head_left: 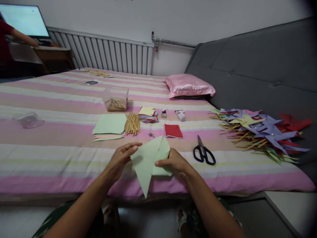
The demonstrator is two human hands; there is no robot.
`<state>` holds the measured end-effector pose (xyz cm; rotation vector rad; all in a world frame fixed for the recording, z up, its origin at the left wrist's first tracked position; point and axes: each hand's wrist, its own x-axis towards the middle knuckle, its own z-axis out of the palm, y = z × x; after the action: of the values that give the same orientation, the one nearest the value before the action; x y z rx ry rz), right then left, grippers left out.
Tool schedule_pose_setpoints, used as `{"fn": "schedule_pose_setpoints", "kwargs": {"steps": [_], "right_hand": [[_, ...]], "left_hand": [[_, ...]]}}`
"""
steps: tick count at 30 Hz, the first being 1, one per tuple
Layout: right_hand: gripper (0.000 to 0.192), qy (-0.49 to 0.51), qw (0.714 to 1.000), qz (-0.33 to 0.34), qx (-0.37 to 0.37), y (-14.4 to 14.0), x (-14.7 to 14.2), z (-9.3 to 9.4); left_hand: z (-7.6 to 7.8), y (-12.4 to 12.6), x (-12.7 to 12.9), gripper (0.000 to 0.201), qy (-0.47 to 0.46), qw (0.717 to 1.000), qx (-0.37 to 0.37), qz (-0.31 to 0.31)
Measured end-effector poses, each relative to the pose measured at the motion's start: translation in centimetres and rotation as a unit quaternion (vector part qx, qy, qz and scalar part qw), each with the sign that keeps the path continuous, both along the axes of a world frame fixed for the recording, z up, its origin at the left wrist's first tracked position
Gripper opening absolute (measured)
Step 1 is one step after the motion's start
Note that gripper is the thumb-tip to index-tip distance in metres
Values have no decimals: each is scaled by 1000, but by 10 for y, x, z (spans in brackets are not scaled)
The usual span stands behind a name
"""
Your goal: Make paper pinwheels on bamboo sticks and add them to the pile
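A pale green sheet of paper (146, 155), cut and partly folded into points, is held up over the bed's front edge. My left hand (122, 158) has its thumb and fingers at the sheet's left corner. With the thumb on top, my right hand (173, 162) pinches the folded right side. Behind the paper lie a stack of green and coloured sheets (110, 124), a bundle of thin wooden sticks (132, 124), small metal pieces (151, 135) and a red paper square (173, 131). Black-handled scissors (204, 152) rest to the right.
Finished paper pinwheels (262, 129) are heaped at the right. Farther back are a clear box of sticks (116, 100), small coloured squares (148, 114), a little bottle (163, 113), a white packet (180, 115) and a pink pillow (189, 85). A clear lid (29, 120) lies left. Another person's arm (23, 36) shows far left.
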<state>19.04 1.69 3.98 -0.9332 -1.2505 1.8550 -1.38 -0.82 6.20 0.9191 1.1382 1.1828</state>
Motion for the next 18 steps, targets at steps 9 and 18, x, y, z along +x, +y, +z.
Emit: {"fn": "schedule_pose_setpoints", "kwargs": {"steps": [9,18], "right_hand": [[36,-80,981,171,30,-2,3,3],[44,-140,971,165,97,1,1,1]], "left_hand": [[2,-14,8,28,96,956,-119,-250],[-6,-10,15,29,161,956,-90,-229]]}}
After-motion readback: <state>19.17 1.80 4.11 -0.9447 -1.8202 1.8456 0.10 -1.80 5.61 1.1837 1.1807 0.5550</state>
